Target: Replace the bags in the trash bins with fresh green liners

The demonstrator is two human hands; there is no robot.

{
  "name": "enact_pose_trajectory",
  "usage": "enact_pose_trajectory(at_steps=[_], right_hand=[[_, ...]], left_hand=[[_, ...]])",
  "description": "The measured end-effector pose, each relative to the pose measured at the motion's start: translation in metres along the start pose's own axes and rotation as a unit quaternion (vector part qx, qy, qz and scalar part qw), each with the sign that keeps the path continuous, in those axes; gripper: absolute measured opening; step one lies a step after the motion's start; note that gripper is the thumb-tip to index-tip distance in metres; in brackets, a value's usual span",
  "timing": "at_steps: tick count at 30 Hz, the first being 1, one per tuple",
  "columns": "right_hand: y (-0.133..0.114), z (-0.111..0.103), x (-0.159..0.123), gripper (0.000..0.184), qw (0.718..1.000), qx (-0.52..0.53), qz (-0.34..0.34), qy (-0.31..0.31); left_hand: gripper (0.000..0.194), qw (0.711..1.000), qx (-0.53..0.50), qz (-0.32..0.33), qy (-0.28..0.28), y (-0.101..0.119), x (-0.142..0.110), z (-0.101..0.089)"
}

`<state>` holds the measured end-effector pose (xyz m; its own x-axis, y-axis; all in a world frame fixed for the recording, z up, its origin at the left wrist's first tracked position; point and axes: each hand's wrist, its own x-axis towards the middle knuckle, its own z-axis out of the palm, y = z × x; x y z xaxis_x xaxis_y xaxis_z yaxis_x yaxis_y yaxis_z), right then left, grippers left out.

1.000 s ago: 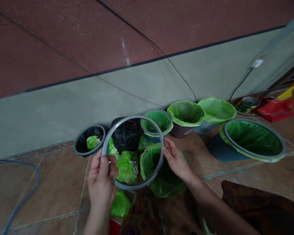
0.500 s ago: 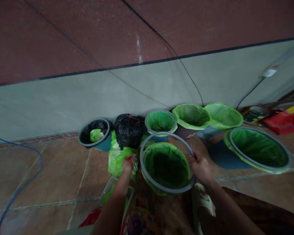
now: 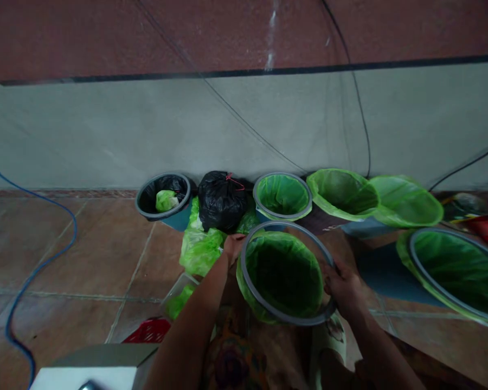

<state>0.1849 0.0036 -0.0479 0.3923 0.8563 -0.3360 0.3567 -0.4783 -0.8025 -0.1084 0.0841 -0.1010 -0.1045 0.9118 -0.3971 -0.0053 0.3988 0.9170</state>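
My right hand grips the right side of a grey ring, a loose bin rim. The ring is tilted over a bin lined with a green bag, which stands in front of me by my feet. Close to the ring's upper left edge is my left hand, its fingers drawn together; whether they hold anything is hidden. Crumpled green plastic bags lie just left of that hand. Behind them sits a tied black garbage bag with a red tie.
Along the wall stand a black-lined bin, a ringed green-lined bin and two more green-lined bins. Another ringed bin leans at right. A clear tray, red basket and blue hose are at left.
My left hand has moved from over the crumpled bags toward the ring's left edge. The ring stays in my right hand, over the same bin. The view has turned slightly left.
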Motion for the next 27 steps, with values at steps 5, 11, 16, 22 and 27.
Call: enact_pose_trajectory(at_steps=[5,11,16,22,27], right_hand=[[-0.002,0.004,-0.002,0.053,1.0,-0.022,0.008,-0.007],[0.003,0.009,0.0,0.05,0.999,-0.046,0.002,-0.015],[0.02,0.011,0.01,0.051,0.996,-0.086,-0.034,-0.012],[0.035,0.012,0.015,0.05,0.984,-0.171,-0.05,-0.004],[0.031,0.013,0.011,0.049,0.971,-0.226,-0.079,0.006]], left_hand=[[0.021,0.986,0.149,0.068,-0.026,-0.001,-0.008,-0.003],[0.016,0.952,0.274,0.138,-0.022,-0.002,-0.009,-0.002],[0.017,0.936,0.312,0.16,-0.031,-0.005,-0.011,-0.001],[0.023,0.938,0.3,0.165,-0.052,-0.008,-0.008,-0.004],[0.022,0.95,0.263,0.154,-0.066,-0.013,-0.002,-0.007]])
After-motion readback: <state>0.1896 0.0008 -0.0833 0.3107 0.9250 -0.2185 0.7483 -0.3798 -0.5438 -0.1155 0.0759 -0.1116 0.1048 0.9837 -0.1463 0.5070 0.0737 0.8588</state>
